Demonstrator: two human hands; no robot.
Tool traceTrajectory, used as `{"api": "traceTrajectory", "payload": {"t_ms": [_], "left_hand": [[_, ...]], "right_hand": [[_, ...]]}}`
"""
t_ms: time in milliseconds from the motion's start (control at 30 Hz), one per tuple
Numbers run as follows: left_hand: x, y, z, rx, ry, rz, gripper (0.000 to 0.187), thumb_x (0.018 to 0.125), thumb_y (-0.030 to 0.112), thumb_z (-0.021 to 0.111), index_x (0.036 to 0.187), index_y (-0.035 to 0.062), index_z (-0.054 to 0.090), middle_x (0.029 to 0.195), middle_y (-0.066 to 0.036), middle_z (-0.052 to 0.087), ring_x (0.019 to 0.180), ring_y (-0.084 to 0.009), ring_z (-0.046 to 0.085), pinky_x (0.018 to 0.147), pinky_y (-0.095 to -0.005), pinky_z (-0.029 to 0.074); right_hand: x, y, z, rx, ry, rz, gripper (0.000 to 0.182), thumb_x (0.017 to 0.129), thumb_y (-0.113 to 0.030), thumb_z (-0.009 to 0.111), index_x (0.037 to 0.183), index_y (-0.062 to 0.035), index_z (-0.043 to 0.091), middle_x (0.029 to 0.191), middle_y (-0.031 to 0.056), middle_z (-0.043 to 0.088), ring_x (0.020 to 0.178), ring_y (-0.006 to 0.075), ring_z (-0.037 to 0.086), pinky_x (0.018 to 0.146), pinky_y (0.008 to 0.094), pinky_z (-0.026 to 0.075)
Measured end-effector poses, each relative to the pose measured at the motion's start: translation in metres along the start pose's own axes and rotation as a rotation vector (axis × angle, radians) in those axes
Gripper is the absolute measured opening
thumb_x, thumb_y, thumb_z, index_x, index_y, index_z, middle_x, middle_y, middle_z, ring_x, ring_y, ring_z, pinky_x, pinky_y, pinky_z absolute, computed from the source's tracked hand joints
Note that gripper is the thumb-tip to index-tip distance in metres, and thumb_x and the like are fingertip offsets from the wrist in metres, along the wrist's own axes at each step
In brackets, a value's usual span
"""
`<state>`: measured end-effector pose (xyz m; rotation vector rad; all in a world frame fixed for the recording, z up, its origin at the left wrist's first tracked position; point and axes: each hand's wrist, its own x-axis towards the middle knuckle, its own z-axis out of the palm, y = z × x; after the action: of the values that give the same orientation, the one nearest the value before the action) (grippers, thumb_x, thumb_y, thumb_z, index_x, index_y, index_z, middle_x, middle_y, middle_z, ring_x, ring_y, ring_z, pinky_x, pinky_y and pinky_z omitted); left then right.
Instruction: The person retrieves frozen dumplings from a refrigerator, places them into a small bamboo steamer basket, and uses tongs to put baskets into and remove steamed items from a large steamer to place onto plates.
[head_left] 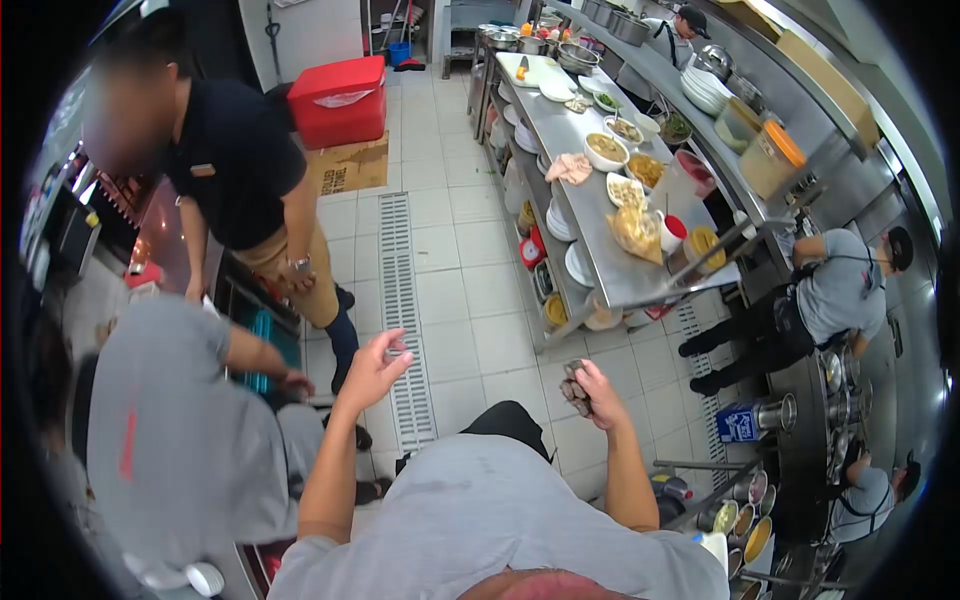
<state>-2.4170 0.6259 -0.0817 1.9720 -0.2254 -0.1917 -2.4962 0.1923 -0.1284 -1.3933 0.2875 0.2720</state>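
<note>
Over the pale square-tiled floor [465, 345], in front of the person's grey shirt [500, 510], the right hand [600, 400] has its fingers closed on a dark grey-brown cluster of rounded lumps [574, 388]. The cluster sits against the inner side of those fingers, jutting out toward the left hand. It looks knobbly, with paler, duller patches on the lumps; its material is too small to tell. The left hand [374, 376], well apart from it, has its fingers spread and loosely bent, near the long slotted drain grate [397, 250].
</note>
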Motion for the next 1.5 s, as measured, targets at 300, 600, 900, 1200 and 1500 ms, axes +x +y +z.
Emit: {"api": "traceTrajectory", "payload": {"t_ms": [300,600,900,1200,1500], "left_hand": [[0.309,-0.035,-0.045,0.155,0.158,-0.041,0.048,0.093,0.020,0.071,0.134,-0.0013,0.057,0.108,-0.014,0.067,0.078,-0.0161,0.067,0.074,-0.0295,0.054],[0.497,-0.060,-0.113,-0.188,0.378,-0.309,0.044,0.096,0.012,0.065,0.136,-0.0033,0.054,0.093,-0.004,0.063,0.072,-0.0089,0.060,0.064,-0.0234,0.050],[0.807,-0.119,-0.234,-0.205,0.337,-0.284,0.043,0.101,0.020,0.059,0.138,-0.0008,0.053,0.086,-0.005,0.061,0.065,-0.0081,0.057,0.057,-0.0229,0.048],[1.207,-0.051,-0.310,-0.043,-0.039,-0.063,0.042,0.096,0.011,0.066,0.136,-0.0004,0.056,0.085,0.000,0.057,0.073,-0.0077,0.055,0.064,-0.0245,0.047],[1.453,-0.093,-0.378,-0.211,0.014,-0.214,0.041,0.098,0.010,0.065,0.136,-0.0005,0.056,0.087,0.002,0.054,0.076,-0.0054,0.053,0.066,-0.0216,0.047]], "right_hand": [[0.295,-0.094,-0.066,-0.068,-0.021,0.129,0.044,0.102,-0.035,0.060,0.137,-0.0084,0.053,0.101,0.0013,0.065,0.085,0.0079,0.059,0.073,0.0243,0.048],[0.676,-0.313,0.043,-0.452,-0.440,-0.151,0.047,0.102,-0.040,0.060,0.131,-0.0041,0.056,0.109,0.0029,0.062,0.101,0.0110,0.055,0.089,0.0284,0.046],[0.946,-0.406,0.091,-0.356,-0.401,-0.065,0.053,0.102,-0.042,0.061,0.138,-0.0050,0.051,0.095,-0.0028,0.056,0.082,0.0066,0.050,0.071,0.0248,0.044],[1.168,-0.481,0.067,-0.300,-0.158,-0.140,0.050,0.101,-0.040,0.062,0.136,-0.0062,0.052,0.095,-0.0032,0.057,0.080,0.0056,0.050,0.067,0.0234,0.041],[1.492,-0.622,0.155,-0.259,-0.401,-0.087,0.050,0.102,-0.038,0.060,0.137,-0.0033,0.051,0.098,-0.0001,0.059,0.085,0.0085,0.052,0.074,0.0269,0.045]]}}
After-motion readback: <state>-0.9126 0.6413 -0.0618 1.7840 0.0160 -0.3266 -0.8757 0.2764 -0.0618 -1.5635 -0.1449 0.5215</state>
